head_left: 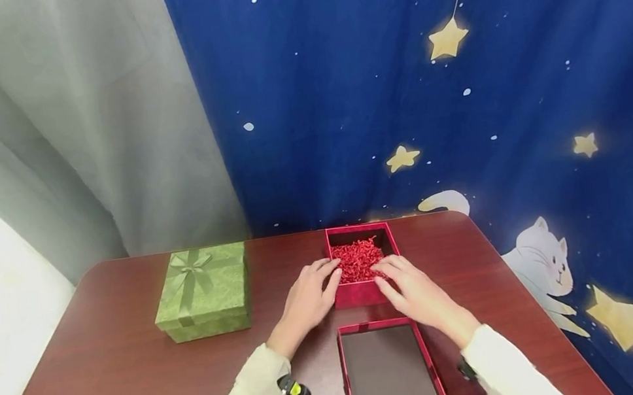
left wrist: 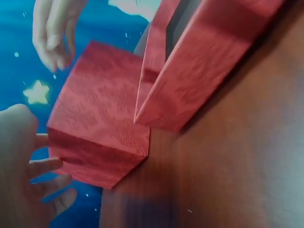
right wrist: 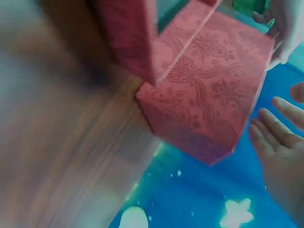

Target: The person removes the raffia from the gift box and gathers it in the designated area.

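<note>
A red box (head_left: 361, 294) stands toward the back of the table, with red shredded paper (head_left: 358, 259) inside it. At its left rim is my left hand (head_left: 309, 296), the fingertips reaching to the edge. In the left wrist view the fingers of the left hand (left wrist: 28, 166) are spread beside the patterned box wall (left wrist: 102, 97). My right hand (head_left: 413, 291) reaches over the right front corner, fingertips at the shredded paper. The right wrist view shows the right hand (right wrist: 282, 152) with extended fingers beside the box (right wrist: 213, 80). Neither hand visibly grips anything.
A shallow red lid (head_left: 394, 372) with a dark inside lies in front of the box, between the forearms. On the left stands a green gift box (head_left: 204, 293) with a ribbon bow. Behind the table (head_left: 108, 381) hang grey and blue curtains (head_left: 309, 93).
</note>
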Tool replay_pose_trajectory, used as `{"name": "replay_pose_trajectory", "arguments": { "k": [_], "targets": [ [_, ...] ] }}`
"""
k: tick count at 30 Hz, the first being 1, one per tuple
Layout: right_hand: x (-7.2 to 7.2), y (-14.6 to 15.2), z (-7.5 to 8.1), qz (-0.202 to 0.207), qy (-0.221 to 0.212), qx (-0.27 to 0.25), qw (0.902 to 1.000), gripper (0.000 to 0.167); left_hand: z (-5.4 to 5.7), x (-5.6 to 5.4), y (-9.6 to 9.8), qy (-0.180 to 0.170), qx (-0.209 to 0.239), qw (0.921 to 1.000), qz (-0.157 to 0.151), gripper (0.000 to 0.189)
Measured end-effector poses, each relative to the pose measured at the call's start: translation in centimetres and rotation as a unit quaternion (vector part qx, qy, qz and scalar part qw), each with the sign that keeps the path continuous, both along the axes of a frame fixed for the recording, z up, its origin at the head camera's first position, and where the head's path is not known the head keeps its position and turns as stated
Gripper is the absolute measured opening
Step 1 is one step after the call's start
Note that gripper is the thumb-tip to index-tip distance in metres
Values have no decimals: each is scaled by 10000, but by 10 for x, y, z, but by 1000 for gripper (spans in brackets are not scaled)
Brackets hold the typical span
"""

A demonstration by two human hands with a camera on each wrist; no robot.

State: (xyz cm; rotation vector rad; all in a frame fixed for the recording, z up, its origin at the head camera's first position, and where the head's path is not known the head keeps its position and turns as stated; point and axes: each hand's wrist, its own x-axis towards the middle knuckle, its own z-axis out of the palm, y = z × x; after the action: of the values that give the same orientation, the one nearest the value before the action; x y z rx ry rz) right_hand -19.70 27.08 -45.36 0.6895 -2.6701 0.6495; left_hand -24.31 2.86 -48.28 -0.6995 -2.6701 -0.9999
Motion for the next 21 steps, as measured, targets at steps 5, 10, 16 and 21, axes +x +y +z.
{"name": "replay_pose_trajectory", "arguments": {
  "k": [5,10,16,21],
  "targets": [
    [-49,-26,-3,-849,-1602,31,9834,58,-6,-28,9,-573,100,9978,327,52],
    [-85,-39,-11,-1263,-2814,221,9510,88,-10,-40,9,-1024,66,9943,278,67],
    [-105,-49,-22,-1436,-3324,836,9284,84,-9,-42,10,-1271,76,9917,186,73],
    [-115,-62,-30,-1287,-2839,1400,9398,66,-7,-43,7,-1296,38,9911,308,74]
  ]
}}
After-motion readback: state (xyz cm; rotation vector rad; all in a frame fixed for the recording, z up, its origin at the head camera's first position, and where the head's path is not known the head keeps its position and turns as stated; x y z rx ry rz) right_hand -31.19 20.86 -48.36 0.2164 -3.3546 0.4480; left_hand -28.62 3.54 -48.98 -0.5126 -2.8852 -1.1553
